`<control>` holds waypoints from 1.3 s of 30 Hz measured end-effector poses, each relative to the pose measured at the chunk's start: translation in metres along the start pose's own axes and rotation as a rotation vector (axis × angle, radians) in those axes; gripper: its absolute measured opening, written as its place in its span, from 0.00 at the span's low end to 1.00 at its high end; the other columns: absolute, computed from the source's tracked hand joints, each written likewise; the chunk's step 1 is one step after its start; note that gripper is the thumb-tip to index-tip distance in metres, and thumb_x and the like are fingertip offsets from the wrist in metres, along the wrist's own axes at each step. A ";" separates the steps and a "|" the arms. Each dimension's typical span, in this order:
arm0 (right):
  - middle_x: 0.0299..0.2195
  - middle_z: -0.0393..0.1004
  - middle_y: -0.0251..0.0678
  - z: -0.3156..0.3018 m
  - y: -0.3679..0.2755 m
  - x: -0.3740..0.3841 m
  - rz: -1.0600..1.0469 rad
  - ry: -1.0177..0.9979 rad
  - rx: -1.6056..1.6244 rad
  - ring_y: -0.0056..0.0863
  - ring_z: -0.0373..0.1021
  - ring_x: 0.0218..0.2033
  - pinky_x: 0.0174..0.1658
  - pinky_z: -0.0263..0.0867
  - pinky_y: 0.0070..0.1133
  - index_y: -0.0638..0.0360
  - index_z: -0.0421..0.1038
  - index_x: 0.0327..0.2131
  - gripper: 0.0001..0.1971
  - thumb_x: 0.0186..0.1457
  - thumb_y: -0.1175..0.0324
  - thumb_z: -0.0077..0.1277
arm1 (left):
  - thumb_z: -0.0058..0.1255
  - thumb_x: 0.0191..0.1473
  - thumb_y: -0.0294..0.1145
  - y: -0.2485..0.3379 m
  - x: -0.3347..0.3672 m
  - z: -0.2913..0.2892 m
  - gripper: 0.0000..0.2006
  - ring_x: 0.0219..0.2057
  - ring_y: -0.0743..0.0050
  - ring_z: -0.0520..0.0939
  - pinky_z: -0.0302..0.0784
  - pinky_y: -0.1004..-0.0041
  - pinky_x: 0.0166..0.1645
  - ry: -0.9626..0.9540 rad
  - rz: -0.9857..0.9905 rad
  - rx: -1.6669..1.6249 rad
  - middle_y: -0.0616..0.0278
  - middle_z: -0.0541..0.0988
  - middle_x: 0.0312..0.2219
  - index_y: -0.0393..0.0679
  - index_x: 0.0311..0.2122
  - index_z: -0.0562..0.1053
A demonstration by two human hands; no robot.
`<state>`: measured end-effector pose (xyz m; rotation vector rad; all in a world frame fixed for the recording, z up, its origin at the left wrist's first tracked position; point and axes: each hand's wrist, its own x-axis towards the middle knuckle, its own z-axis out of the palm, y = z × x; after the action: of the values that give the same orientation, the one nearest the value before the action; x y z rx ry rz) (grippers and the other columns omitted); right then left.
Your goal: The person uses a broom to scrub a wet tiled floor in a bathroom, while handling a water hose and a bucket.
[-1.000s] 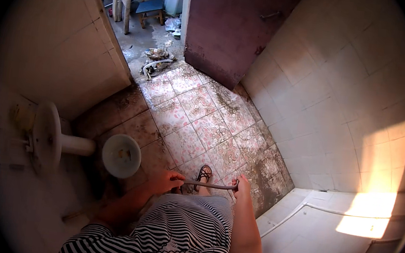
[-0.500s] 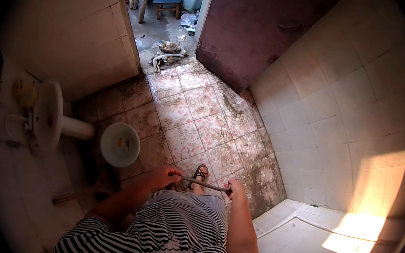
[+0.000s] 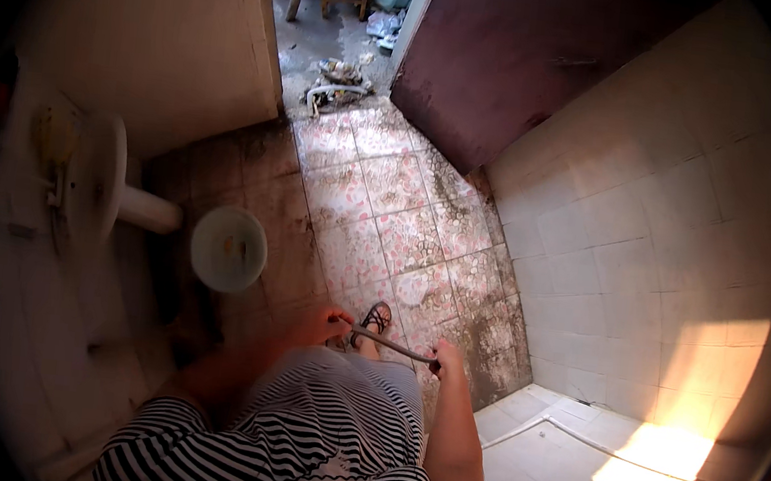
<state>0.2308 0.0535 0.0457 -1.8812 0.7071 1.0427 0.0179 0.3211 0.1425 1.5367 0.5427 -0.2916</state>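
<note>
A thin grey-brown tube (image 3: 391, 342), perhaps a short length of hose, stretches between my two hands in front of my waist. My left hand (image 3: 331, 326) is closed round its left end and my right hand (image 3: 447, 359) round its right end. The tube slopes down a little toward the right. Below and beyond it, my sandalled foot (image 3: 373, 320) stands on the patterned floor tiles (image 3: 390, 199).
To the left are a white pedestal basin (image 3: 110, 176) and a pale bucket (image 3: 229, 248) with yellowish bits inside. A dark red door (image 3: 507, 65) stands open at the far side; a heap of debris (image 3: 336, 85) lies in the doorway. A white pipe (image 3: 516, 428) runs at the lower right.
The tube looks straighter and slants more, its left end now higher than its right. Both hands keep their hold. The whole view has turned slightly.
</note>
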 end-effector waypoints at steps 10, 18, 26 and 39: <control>0.21 0.69 0.35 0.005 0.001 -0.024 -0.044 -0.049 -0.029 0.20 0.65 0.14 0.09 0.49 0.16 0.56 0.64 0.42 0.14 0.49 0.73 0.43 | 0.46 0.51 0.33 -0.015 -0.008 0.002 0.13 0.24 0.78 0.75 0.69 0.76 0.31 0.024 0.008 -0.098 0.62 0.76 0.24 0.38 0.40 0.72; 0.21 0.72 0.36 0.028 0.025 -0.017 -0.037 -0.108 -0.192 0.19 0.63 0.12 0.10 0.50 0.19 0.51 0.64 0.41 0.13 0.50 0.67 0.44 | 0.46 0.51 0.32 -0.018 -0.032 -0.018 0.14 0.23 0.82 0.72 0.67 0.79 0.28 0.018 -0.109 -0.130 0.66 0.74 0.22 0.37 0.42 0.70; 0.20 0.71 0.42 0.029 0.027 -0.022 -0.234 0.071 -0.203 0.28 0.69 0.16 0.15 0.60 0.22 0.66 0.66 0.38 0.13 0.47 0.74 0.41 | 0.46 0.51 0.31 -0.009 -0.033 -0.018 0.13 0.22 0.82 0.73 0.67 0.79 0.26 0.018 -0.049 -0.057 0.64 0.77 0.23 0.36 0.40 0.71; 0.25 0.73 0.40 0.041 -0.002 -0.040 -0.245 -0.117 -0.130 0.25 0.68 0.17 0.17 0.61 0.19 0.60 0.54 0.54 0.26 0.49 0.74 0.42 | 0.47 0.50 0.31 -0.013 -0.032 -0.019 0.12 0.17 0.89 0.68 0.64 0.84 0.21 0.064 -0.034 -0.025 0.69 0.75 0.21 0.39 0.40 0.71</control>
<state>0.1971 0.0938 0.0689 -1.9419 0.3381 1.0504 -0.0183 0.3348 0.1486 1.5180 0.6212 -0.2608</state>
